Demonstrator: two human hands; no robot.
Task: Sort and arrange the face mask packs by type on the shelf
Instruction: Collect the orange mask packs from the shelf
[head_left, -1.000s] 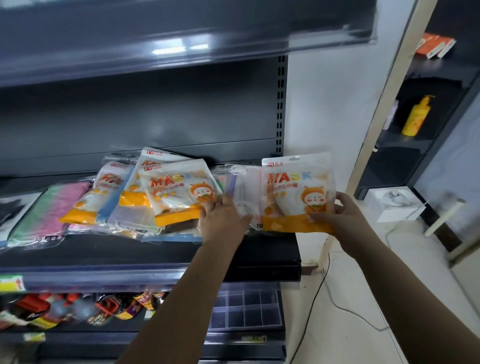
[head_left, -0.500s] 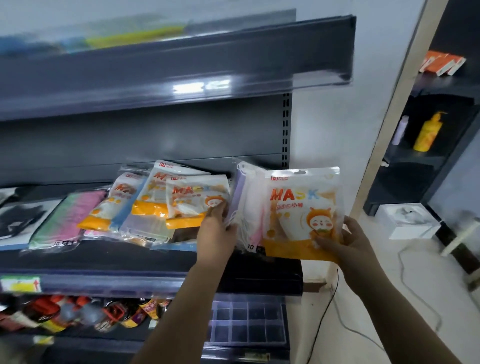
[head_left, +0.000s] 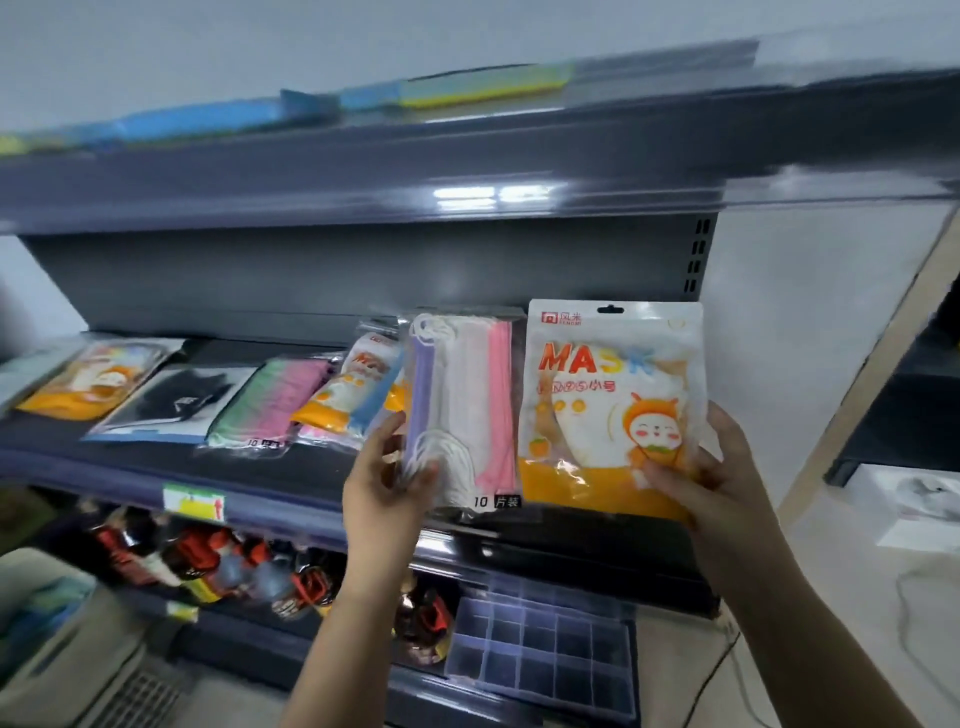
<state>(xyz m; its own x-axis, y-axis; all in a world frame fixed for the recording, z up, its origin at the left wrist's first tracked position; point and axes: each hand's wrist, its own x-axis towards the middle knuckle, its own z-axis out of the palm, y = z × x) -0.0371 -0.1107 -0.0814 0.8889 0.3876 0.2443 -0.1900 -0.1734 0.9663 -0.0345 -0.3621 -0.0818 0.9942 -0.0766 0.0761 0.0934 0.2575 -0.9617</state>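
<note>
Fingers (head_left: 727, 441) partly hidden behind orange mask pack (head_left: 613, 395)

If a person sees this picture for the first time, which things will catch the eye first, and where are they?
First the two packs held up side by side in front of the shelf: the right hand grips an orange and white cartoon mask pack, and the left hand holds a clear pack of pastel masks. Behind them, to the left, more packs lie across the shelf, among them a black mask pack.
</note>
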